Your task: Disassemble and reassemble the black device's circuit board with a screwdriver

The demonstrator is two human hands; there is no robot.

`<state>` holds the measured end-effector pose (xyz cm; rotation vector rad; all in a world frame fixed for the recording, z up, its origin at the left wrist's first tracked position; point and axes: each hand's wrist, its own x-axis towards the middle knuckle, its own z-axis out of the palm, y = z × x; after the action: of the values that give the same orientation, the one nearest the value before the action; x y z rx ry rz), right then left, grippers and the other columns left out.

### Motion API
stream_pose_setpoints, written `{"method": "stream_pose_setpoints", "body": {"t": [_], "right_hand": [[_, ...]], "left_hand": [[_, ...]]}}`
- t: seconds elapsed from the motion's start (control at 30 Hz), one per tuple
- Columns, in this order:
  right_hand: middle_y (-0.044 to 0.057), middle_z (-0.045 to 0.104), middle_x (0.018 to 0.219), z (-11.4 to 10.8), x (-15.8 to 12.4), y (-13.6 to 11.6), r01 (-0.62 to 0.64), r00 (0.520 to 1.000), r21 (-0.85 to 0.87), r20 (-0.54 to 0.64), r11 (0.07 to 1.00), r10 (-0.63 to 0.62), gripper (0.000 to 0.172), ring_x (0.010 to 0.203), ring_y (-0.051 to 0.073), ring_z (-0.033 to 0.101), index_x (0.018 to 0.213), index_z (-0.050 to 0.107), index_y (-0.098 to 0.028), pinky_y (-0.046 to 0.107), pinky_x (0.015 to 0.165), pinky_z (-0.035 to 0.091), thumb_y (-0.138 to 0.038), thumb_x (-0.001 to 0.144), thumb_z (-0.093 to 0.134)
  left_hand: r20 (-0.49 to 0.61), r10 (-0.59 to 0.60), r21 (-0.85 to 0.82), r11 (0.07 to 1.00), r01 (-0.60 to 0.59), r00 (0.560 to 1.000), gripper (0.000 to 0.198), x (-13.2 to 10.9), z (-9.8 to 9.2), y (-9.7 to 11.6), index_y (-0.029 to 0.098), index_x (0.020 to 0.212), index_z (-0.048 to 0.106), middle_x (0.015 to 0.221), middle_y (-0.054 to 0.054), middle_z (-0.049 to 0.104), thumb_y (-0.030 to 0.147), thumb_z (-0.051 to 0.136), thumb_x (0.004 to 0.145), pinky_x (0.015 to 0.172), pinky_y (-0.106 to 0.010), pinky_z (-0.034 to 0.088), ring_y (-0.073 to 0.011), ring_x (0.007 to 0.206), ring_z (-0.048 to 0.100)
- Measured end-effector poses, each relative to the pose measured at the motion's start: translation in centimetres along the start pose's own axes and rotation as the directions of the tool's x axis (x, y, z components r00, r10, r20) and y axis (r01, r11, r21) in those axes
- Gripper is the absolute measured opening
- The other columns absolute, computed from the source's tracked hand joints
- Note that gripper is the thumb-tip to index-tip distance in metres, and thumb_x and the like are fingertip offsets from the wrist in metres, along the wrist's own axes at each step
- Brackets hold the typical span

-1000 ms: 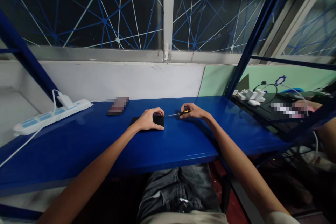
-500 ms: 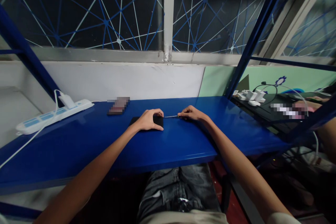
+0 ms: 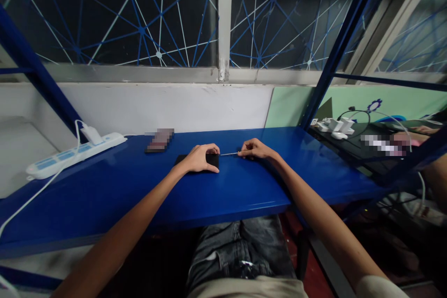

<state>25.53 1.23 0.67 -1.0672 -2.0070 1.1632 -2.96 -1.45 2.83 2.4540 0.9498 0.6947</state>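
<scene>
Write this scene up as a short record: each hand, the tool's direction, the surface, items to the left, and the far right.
Left hand: spans a black flat object, thumb at its near edge
Right hand: pinches a thin metal-shafted tool
Tool direction: points left, toward the object's right end; contact unclear
Surface: blue table
Left side: white power strip, pixelated item
Far right: white adapters, another person's hand

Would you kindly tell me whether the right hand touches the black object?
Apart: the head view shows blue tabletop and a metal shaft between the right hand and the black object.
</scene>
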Motion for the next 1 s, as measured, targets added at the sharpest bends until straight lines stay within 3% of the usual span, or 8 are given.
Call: {"method": "stream_pose_setpoints", "body": {"t": [0.2,0.47,0.6,0.7,0.83,1.0], "right_hand": [[0.001,0.057,0.055,-0.11,-0.22,-0.53,0.035,0.999,-0.124,-0.013,0.992,-0.037,0.047,0.046,0.008,0.041,0.060,0.063,-0.013,0.023,0.046,0.029,-0.058,0.071,0.069],[-0.001,0.050,0.047,0.58,0.26,0.08,-0.038,0.999,-0.164,-0.040,0.986,0.032,0.054,0.042,0.008,0.037,0.058,0.063,-0.013,0.024,0.044,0.026,-0.063,0.078,0.059],[-0.001,0.058,0.063,0.70,0.46,0.31,0.012,0.998,-0.101,-0.064,0.995,-0.018,0.041,0.053,0.009,0.047,0.073,0.063,-0.014,0.023,0.052,0.035,-0.051,0.065,0.077],[-0.002,0.059,0.067,0.70,0.42,0.17,0.059,0.995,-0.052,-0.073,0.997,-0.063,0.042,0.057,0.009,0.051,0.073,0.059,-0.015,0.023,0.055,0.039,-0.043,0.055,0.084],[-0.002,0.056,0.057,0.64,0.27,0.05,0.005,0.999,-0.041,-0.036,0.999,-0.006,0.043,0.045,0.008,0.044,0.066,0.058,-0.014,0.023,0.046,0.034,-0.052,0.063,0.078],[0.000,0.057,0.053,0.42,0.18,0.07,0.042,0.998,-0.148,-0.042,0.988,-0.048,0.049,0.046,0.007,0.041,0.059,0.060,-0.013,0.023,0.046,0.029,-0.060,0.072,0.068]], "left_hand": [[0.010,-0.009,0.006,1.000,0.009,1.000,0.048,0.02,-0.16,0.43,0.023,0.095,0.062,0.099,-0.004,0.069,0.041,0.083,0.055,0.085,-0.037,0.047,-0.0258,0.094,0.065],[0.025,-0.034,0.014,0.999,0.033,0.999,0.051,0.06,-0.36,0.68,0.023,0.098,0.063,0.102,-0.005,0.070,0.041,0.082,0.055,0.086,-0.038,0.048,-0.0274,0.098,0.065],[0.043,-0.054,0.004,0.999,0.054,0.998,0.067,0.12,-0.49,0.66,0.024,0.113,0.060,0.108,-0.008,0.070,0.039,0.084,0.053,0.088,-0.041,0.047,-0.0296,0.103,0.065],[0.049,-0.051,0.002,0.999,0.051,0.997,0.071,0.14,-0.49,0.50,0.025,0.118,0.059,0.110,-0.009,0.070,0.040,0.084,0.053,0.089,-0.042,0.048,-0.0301,0.104,0.065],[0.055,-0.059,-0.006,0.998,0.059,0.997,0.070,0.12,-0.39,0.31,0.024,0.116,0.060,0.112,-0.009,0.069,0.041,0.085,0.053,0.090,-0.040,0.047,-0.0290,0.106,0.064],[0.062,-0.081,0.027,0.996,0.080,0.995,0.069,0.09,-0.39,0.45,0.022,0.115,0.060,0.114,-0.009,0.068,0.044,0.085,0.054,0.092,-0.037,0.045,-0.0289,0.109,0.062]]}}
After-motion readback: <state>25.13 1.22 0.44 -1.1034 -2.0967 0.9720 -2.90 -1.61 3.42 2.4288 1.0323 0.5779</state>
